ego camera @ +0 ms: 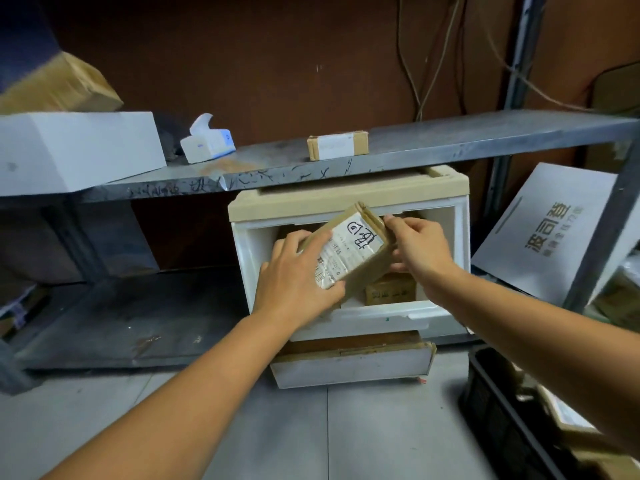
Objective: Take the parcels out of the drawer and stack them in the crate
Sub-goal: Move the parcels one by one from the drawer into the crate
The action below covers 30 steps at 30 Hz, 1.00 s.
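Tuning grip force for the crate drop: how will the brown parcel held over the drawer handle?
Probably stiff: the parcel shows square edges between the left hand and right hand. Likely light, since fingers alone hold it tilted. The taped label may be slick.

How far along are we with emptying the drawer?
Done: the black crate looks partly filled. In hand: left hand and right hand grip a labelled parcel over the open drawer. Left: at least one brown parcel lies inside.
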{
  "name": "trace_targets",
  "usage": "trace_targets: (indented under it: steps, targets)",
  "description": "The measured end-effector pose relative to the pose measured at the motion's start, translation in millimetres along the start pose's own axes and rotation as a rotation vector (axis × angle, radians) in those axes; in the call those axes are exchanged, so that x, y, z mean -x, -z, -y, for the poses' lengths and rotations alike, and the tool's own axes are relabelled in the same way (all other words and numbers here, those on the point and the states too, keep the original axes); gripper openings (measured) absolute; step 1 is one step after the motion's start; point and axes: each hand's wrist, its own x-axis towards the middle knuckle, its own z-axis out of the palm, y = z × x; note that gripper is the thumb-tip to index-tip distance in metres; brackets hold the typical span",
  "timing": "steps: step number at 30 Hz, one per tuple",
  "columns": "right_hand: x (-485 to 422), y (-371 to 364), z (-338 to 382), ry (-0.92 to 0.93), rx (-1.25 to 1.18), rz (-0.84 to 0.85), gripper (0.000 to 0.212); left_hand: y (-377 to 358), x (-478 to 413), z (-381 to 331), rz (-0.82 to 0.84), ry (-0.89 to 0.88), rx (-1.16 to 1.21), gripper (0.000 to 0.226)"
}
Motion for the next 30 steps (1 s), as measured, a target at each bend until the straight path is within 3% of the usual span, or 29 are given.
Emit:
trace_targets:
  steps: [6, 11, 18, 23, 30]
  targets:
    - [26.2, 5.8, 19.1, 0.154, 0.067, 0.013, 0.025, 24.1, 22.0, -11.1, 0.022, 0.196, 0.192, 0.070]
    - [52.8, 11.1, 18.6, 0.500, 0.501, 0.058, 0.041, 42.2, 28.3, -17.1, 0.062, 0.392, 0.542, 0.055]
    - [68.5, 30.7, -2.1, 0.918, 1.009, 0.167, 0.078, 63.8, 38.0, -14.0, 0.295, 0.642, 0.947, 0.050]
    - [71.8, 35.6, -8.6, 0.966, 1.171, 0.275, 0.116, 70.9, 42.3, -12.8, 0.419, 0.756, 1.084, 0.047]
    - [75.6, 33.3, -2.7, 1.020, 1.084, 0.283, 0.110, 72.9, 41.0, -5.2, 0.442, 0.845, 1.236, 0.049]
